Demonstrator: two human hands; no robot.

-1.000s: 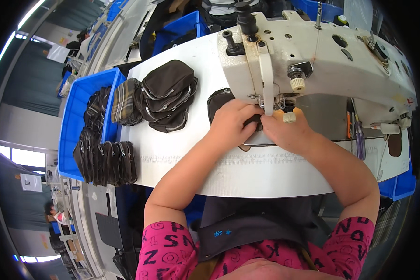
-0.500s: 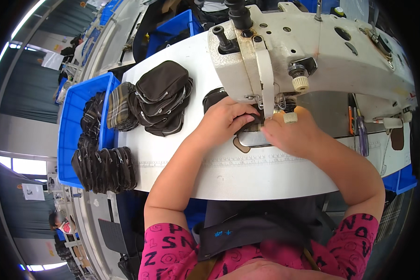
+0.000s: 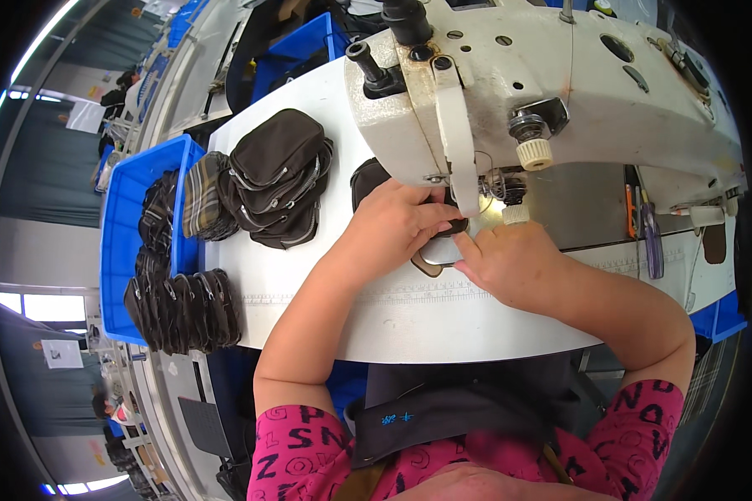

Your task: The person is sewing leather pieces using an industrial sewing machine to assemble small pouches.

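Observation:
A dark brown fabric pouch [image 3: 368, 179] lies under the head of a white sewing machine [image 3: 510, 100], partly covered by my fingers and the machine. My left hand [image 3: 393, 225] is closed on the pouch's near side, thumb and fingers pressed together on the dark cloth. From the other side, my right hand [image 3: 514, 260] has its fingers curled, with the foremost fingertips against the cloth's edge beside the needle area. A small lamp lights the spot just behind this hand. The stitching point itself is hidden.
Left of the machine stands a pile of dark zippered pouches [image 3: 277, 175] beside folded plaid pieces [image 3: 205, 196]. A blue bin [image 3: 113, 250] holds more pouches, with a row of them [image 3: 184, 311] at its near corner. A purple-handled screwdriver [image 3: 652, 246] lies at right.
The view has shifted slightly, so the machine sits further left. My right hand has drawn back a little towards me, its fingers lower beside the cloth. My left hand stays on the pouch.

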